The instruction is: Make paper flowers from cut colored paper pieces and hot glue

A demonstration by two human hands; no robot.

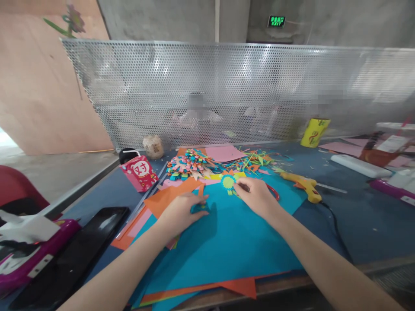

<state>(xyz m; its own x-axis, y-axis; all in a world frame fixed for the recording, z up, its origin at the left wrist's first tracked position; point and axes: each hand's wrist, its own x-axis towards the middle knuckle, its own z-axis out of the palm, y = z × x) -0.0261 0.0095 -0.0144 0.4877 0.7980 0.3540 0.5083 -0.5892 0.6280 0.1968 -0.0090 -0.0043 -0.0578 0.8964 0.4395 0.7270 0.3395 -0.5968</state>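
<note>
Between the thumb and fingers of my right hand (254, 194) is a small scalloped paper flower (228, 182), light green in the centre with a blue rim. My left hand (181, 211) reaches over the left part of the blue paper sheets (240, 242), its thumb and fingers apart around small paper pieces near the fingertips; no grip on them shows. Orange sheets (171, 194) lie beside the left hand. Behind both hands is a heap of fringed multicoloured paper strips (191, 164).
A yellow glue gun (303, 185) with a black cord lies at right, near red scissor handles (272, 191). A red box (139, 172), a black phone (74, 255) and a purple power strip (42, 255) are at left. A perforated metal screen (207, 69) stands behind.
</note>
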